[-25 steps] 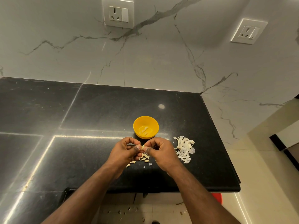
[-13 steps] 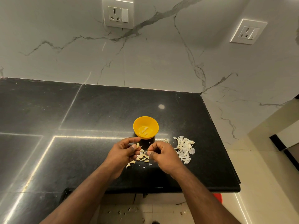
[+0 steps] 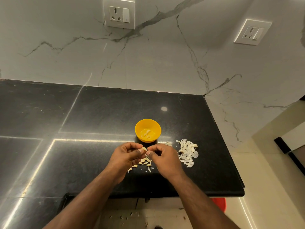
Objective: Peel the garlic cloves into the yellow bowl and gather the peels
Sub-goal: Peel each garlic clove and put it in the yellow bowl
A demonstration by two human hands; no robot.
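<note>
1. We see a garlic clove [image 3: 144, 148] pinched between both thumbs, just at 6 o'clock of the yellow bowl [image 3: 148, 130].
2. Our left hand [image 3: 126, 157] curls its fingers round the clove; our right hand [image 3: 162, 157] pinches its tip or skin, we cannot tell which.
3. The bowl holds peeled cloves [image 3: 146, 134], their number hard to make out.
4. Unpeeled cloves [image 3: 145, 162] lie under our hands, partly hidden.
5. The peel pile [image 3: 188, 152] sits at 3 o'clock of the hands on the black counter [image 3: 99, 116].
6. We read no writing on either wall socket [image 3: 119, 14].
</note>
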